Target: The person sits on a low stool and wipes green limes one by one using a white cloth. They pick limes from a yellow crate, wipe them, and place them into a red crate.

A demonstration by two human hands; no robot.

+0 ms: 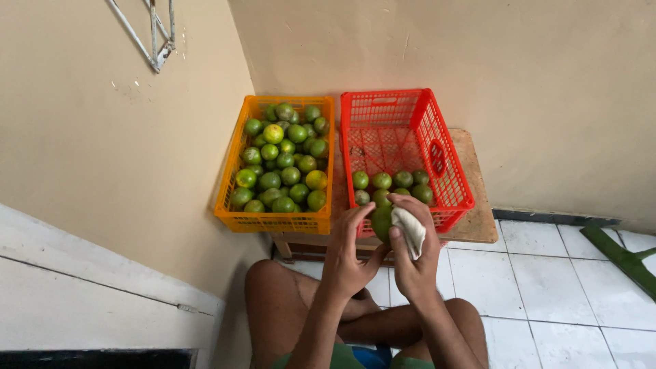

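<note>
tiled floor below; left hand (pixel 350 254) and cloth-wrapped right hand (pixel 413 254) grip half-hidden green fruit (pixel 380 223).

The round green citrus fruit (pixel 380 222) shows only as a sliver between the left hand (pixel 348 256) and the right hand (pixel 413 256). The white crumpled cloth (pixel 411 231) is partly buried under the right fingers. The low wooden table (pixel 478 222) is mostly covered by the orange plastic crate (pixel 273 222) and the red plastic crate (pixel 454 195). The dark green object (pixel 625 256) runs off the right edge.
</note>
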